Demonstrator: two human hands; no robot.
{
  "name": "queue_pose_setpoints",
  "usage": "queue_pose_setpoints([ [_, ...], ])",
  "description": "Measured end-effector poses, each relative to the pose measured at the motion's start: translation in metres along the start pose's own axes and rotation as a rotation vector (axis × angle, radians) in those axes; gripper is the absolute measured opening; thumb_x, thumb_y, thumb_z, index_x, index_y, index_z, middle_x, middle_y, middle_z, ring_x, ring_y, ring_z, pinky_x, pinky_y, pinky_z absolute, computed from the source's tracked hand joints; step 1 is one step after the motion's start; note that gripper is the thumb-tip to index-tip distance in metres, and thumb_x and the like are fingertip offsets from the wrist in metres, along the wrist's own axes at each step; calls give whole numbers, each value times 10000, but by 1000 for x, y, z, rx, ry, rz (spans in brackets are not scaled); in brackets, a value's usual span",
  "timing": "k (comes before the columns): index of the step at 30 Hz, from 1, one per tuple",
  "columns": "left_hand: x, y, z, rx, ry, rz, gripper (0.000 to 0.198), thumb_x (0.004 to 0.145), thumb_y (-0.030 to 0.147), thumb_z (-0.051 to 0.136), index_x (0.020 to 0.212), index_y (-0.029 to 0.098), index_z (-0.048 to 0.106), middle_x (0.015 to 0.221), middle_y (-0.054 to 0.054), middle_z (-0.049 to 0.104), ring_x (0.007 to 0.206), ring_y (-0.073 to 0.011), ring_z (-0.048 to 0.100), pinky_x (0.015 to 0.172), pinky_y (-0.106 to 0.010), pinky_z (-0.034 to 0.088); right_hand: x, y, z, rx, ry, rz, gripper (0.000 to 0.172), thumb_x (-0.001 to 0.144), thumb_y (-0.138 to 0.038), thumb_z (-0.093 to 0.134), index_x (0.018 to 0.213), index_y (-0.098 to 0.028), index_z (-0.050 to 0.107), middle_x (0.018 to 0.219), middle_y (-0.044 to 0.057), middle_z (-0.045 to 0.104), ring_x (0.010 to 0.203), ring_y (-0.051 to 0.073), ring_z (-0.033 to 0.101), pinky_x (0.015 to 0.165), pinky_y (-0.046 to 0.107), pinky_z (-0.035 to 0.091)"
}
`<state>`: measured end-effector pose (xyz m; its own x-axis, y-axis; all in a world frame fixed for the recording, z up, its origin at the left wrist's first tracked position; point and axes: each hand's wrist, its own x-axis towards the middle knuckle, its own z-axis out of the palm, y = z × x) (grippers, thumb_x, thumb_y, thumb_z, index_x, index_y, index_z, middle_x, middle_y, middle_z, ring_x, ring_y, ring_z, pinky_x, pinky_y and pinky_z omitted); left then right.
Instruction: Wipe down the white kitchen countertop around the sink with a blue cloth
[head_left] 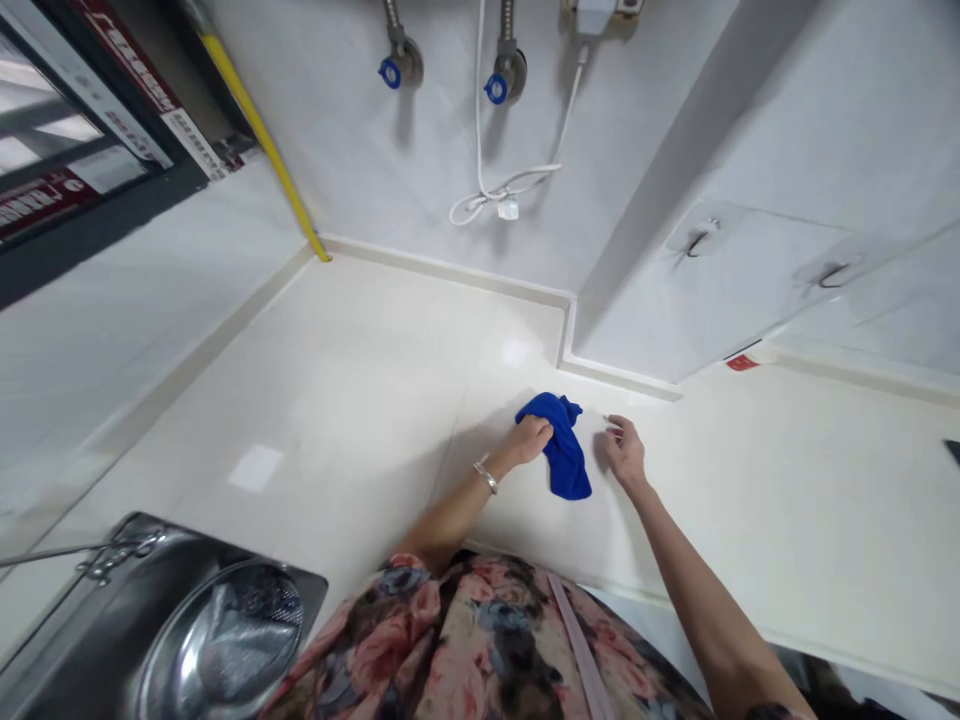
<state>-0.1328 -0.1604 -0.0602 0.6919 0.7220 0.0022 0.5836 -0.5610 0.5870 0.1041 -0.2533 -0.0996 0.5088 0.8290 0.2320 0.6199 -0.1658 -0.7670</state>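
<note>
Speaker one: How does the blue cloth point(568, 468) look from your end?

Speaker two: On my feed it's a deep, even blue, soft and matt, bunched at its far end, with a broad tail folding out toward near right. It's over the pale countertop point(360, 340), a little right of the middle.

Speaker one: And the grip?

Speaker two: I see the left hand point(531, 437) closed on the cloth's left side, fingers curled into the fabric. The right hand point(625, 450) is just beside it, to the right, loosely half open, and I see nothing in it.

Speaker one: Any containers?

Speaker two: At near left I get a metal sink point(97, 625), and in it a round, shiny basin point(169, 650). Inside the basin there's a patch of mesh and something glossy and grey; I can't tell what.

Speaker one: Surfaces?

Speaker two: The countertop is smooth enough to throw back patches of light. At far left I have a slim, round yellow pipe point(262, 125), and a silvery bracelet point(487, 477) rings the left wrist.
</note>
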Motion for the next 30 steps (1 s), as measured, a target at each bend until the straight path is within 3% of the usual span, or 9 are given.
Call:
queue_pose_setpoints([
  [3, -11, -7, -19, 6, -7, 18, 360, 1066, 246, 451, 883, 173, 751, 937, -114, 766, 891, -221, 710, 873, -356, 540, -5, -37, 9, -69, 13, -128, 547, 964, -424, 460, 1438, -163, 540, 1361, 198, 656, 1141, 284, 678, 934, 485, 613],
  [7, -25, -15, -47, 45, -47, 96, 276, 1016, 296, 565, 897, 183, 787, 969, -121, 796, 901, -239, 741, 836, -341, 562, -18, -88, 45, -133, -79, -307, 623, 1023, -458, 464, 1574, -168, 453, 1553, 203, 551, 1446, 337, 510, 1216, 605, 444],
  [11, -37, -34, -71, 49, -68, 155, 257, 953, 296, 624, 780, 199, 786, 899, -88, 818, 852, -218, 752, 823, -306, 564, -41, -112, 79, -190, -254, -363, 545, 1067, -400, 387, 1563, -216, 516, 1499, 146, 615, 1477, 330, 471, 1248, 616, 394],
  [14, -51, -66, -87, 19, -38, 132, 223, 936, 302, 634, 812, 241, 809, 895, -35, 831, 839, -187, 759, 818, -271, 572, -58, -114, 88, -338, -281, -374, 533, 1051, -389, 445, 1557, -254, 545, 1479, 131, 636, 1510, 389, 408, 1198, 652, 403],
  [18, -72, -128, -112, 22, 139, -53, 377, 1002, 282, 457, 1092, 235, 821, 1241, -107, 805, 1187, -258, 739, 1064, -415, 574, -73, -115, 84, -480, -237, -395, 534, 1002, -377, 515, 1500, -196, 581, 1408, 196, 649, 1432, 424, 456, 1089, 623, 480],
  [22, -91, -205, -149, 120, 500, -452, 549, 1000, 314, 424, 1452, 82, 633, 1660, -254, 473, 1628, -370, 328, 1313, -639, 284, -88, -107, 65, -481, -197, -390, 505, 979, -342, 515, 1449, -171, 581, 1353, 203, 660, 1391, 397, 517, 1084, 600, 498],
  [24, -97, -241, -167, 153, 604, -637, 658, 988, 361, 478, 1554, 27, 505, 1744, -287, 296, 1674, -407, 166, 1333, -676, 169, -100, -96, 49, -488, -191, -394, 500, 967, -303, 510, 1451, -193, 569, 1379, 193, 656, 1424, 390, 515, 1143, 625, 457],
  [26, -99, -269, -179, 154, 621, -713, 713, 999, 390, 494, 1596, 5, 429, 1770, -303, 193, 1681, -429, 85, 1337, -689, 85, -110, -83, 32, -522, -153, -361, 497, 952, -279, 498, 1439, -209, 567, 1372, 191, 662, 1432, 396, 522, 1175, 659, 424],
  [30, -85, -290, -185, 150, 650, -752, 722, 1061, 373, 460, 1632, -43, 309, 1780, -325, 79, 1668, -466, -41, 1316, -715, -27, -117, -60, 11, -589, 14, -264, 522, 915, -268, 485, 1425, -182, 556, 1347, 230, 646, 1427, 442, 526, 1142, 716, 451],
])
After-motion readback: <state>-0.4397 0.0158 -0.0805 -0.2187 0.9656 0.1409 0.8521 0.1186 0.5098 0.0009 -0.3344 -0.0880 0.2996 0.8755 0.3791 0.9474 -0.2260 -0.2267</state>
